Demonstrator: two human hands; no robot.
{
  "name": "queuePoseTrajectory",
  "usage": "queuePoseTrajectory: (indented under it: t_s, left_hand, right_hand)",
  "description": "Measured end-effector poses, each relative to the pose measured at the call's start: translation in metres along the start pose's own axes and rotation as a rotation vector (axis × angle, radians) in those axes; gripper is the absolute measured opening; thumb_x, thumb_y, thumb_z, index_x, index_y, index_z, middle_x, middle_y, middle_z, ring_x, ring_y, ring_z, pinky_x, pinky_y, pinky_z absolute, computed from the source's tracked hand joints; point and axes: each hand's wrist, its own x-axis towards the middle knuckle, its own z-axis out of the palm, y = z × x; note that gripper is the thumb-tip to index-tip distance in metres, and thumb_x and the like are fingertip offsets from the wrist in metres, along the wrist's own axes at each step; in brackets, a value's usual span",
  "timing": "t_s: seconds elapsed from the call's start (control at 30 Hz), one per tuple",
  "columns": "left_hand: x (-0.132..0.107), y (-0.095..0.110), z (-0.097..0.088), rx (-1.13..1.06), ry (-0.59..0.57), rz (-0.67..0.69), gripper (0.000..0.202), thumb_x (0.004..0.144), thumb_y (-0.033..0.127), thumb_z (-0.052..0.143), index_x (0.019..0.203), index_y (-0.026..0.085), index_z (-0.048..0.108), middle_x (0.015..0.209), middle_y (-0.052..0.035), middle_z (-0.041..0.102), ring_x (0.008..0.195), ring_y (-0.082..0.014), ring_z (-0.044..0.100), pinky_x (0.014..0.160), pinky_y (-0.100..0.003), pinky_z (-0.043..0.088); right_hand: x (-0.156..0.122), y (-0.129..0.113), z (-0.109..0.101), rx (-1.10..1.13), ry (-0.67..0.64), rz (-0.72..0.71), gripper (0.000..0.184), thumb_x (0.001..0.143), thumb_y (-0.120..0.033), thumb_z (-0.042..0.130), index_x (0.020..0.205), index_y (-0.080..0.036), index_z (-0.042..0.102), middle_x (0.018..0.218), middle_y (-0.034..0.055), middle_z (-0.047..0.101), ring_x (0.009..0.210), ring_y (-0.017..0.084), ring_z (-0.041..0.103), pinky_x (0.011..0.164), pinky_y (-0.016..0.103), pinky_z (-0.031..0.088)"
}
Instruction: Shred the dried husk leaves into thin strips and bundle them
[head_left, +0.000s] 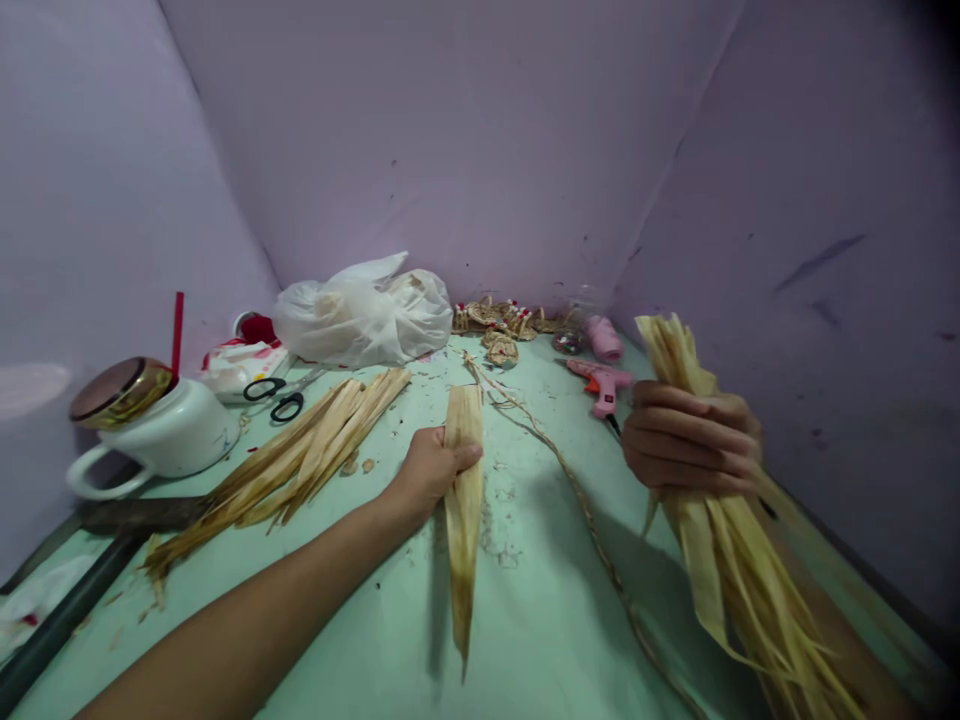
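My left hand (pixel 431 468) pinches a single dried corn husk (pixel 465 530) near its broad upper end, and the pointed tip hangs toward me above the table. Off to the right, my right hand (pixel 690 440) is wrapped round a thick bundle of dried corn husks (pixel 731 560), whose long strips trail down toward the lower right corner. Between the two hands a thin braided husk cord (pixel 592 520) runs along the table from the back to the front edge. More loose corn husks (pixel 322 440) lie spread to the left of my left hand.
At left stand a white mug (pixel 176 435) with a gold-and-pink container on it and a hammer (pixel 142 515). Scissors (pixel 285 400) and a white plastic bag (pixel 367 310) lie behind. Woven husk pieces (pixel 501 348), a pink glue gun (pixel 601 385) and a pink spool (pixel 604 338) are at the back.
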Motion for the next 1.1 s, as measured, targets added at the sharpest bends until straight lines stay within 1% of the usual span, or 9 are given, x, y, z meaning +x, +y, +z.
queuePoseTrajectory:
  t_s: [0.07,0.13,0.27,0.37,0.47,0.57,0.77,0.93,1.1]
  left_hand:
    - [-0.001,0.001,0.0,-0.003,-0.018,-0.011,0.022,0.051,0.025,0.07,0.056,0.015,0.051,0.049,0.004,0.05,0.045,-0.0086,0.045,0.046,-0.022,0.036]
    - [-0.003,0.001,0.0,0.011,-0.047,-0.017,0.024,0.052,0.028,0.07,0.055,0.015,0.051,0.048,0.0037,0.05,0.045,-0.0087,0.045,0.047,-0.022,0.036]
    - [-0.005,0.002,0.0,0.008,-0.132,-0.005,0.025,0.054,0.032,0.07,0.057,0.014,0.054,0.051,0.0024,0.053,0.046,-0.0087,0.046,0.048,-0.022,0.036]
    - [-0.007,0.002,0.002,-0.018,-0.171,-0.017,0.024,0.052,0.029,0.07,0.064,0.012,0.059,0.057,-0.0008,0.059,0.051,-0.0114,0.052,0.053,-0.024,0.041]
    - [-0.01,0.002,0.005,-0.071,-0.23,-0.006,0.03,0.05,0.027,0.071,0.074,0.01,0.063,0.067,-0.0048,0.065,0.06,-0.0157,0.058,0.06,-0.027,0.045]
    - [-0.014,0.003,0.008,-0.101,-0.274,0.011,0.035,0.05,0.028,0.072,0.078,0.009,0.064,0.07,-0.0067,0.066,0.061,-0.0174,0.06,0.061,-0.029,0.047]
    - [-0.017,0.005,0.011,-0.1,-0.253,0.032,0.032,0.046,0.025,0.075,0.073,0.009,0.064,0.066,-0.0049,0.066,0.058,-0.0151,0.059,0.059,-0.026,0.047]
    - [-0.016,0.003,0.008,-0.077,-0.28,-0.029,0.029,0.047,0.024,0.072,0.07,0.008,0.065,0.066,-0.0068,0.066,0.058,-0.016,0.059,0.058,-0.027,0.047]
    - [-0.014,0.001,0.007,-0.057,-0.227,-0.064,0.024,0.046,0.021,0.069,0.066,0.008,0.065,0.06,-0.0054,0.064,0.053,-0.0157,0.058,0.055,-0.028,0.046]
  right_hand:
    - [0.002,0.006,0.005,0.022,0.152,0.024,0.004,0.068,-0.02,0.053,0.067,-0.019,0.05,0.034,-0.0152,0.036,0.019,-0.003,0.013,0.025,0.005,0.013]
    - [0.008,0.017,0.011,-0.009,0.37,0.067,0.005,0.065,-0.019,0.056,0.066,-0.018,0.051,0.036,-0.0122,0.039,0.023,-0.002,0.021,0.025,0.005,0.016]
    - [0.025,0.048,0.011,-0.201,0.77,0.211,0.004,0.059,-0.013,0.06,0.063,-0.014,0.058,0.053,0.0016,0.06,0.044,0.008,0.054,0.04,0.014,0.046]
    - [0.032,0.068,0.002,-0.304,0.926,0.256,0.004,0.059,-0.008,0.061,0.062,-0.009,0.063,0.059,0.0064,0.064,0.049,0.011,0.059,0.051,0.02,0.054]
    - [0.034,0.081,-0.003,-0.341,0.911,0.218,0.011,0.057,-0.007,0.067,0.067,-0.01,0.064,0.053,0.0007,0.06,0.045,0.008,0.054,0.05,0.021,0.054]
    - [0.034,0.089,0.001,-0.395,0.868,0.183,0.024,0.052,-0.013,0.076,0.072,-0.012,0.063,0.049,-0.0034,0.057,0.042,0.008,0.051,0.045,0.019,0.049]
    - [0.035,0.094,0.012,-0.489,0.842,0.168,0.044,0.046,-0.018,0.078,0.088,-0.013,0.063,0.063,0.0031,0.067,0.057,0.018,0.062,0.058,0.03,0.051]
    - [0.035,0.093,0.009,-0.56,0.896,0.167,0.039,0.046,-0.017,0.073,0.084,-0.012,0.062,0.061,0.0016,0.065,0.049,0.016,0.058,0.053,0.03,0.048]
    - [0.036,0.094,0.008,-0.595,0.9,0.193,0.031,0.046,-0.016,0.068,0.076,-0.013,0.061,0.055,0.0003,0.062,0.048,0.016,0.056,0.051,0.031,0.047]
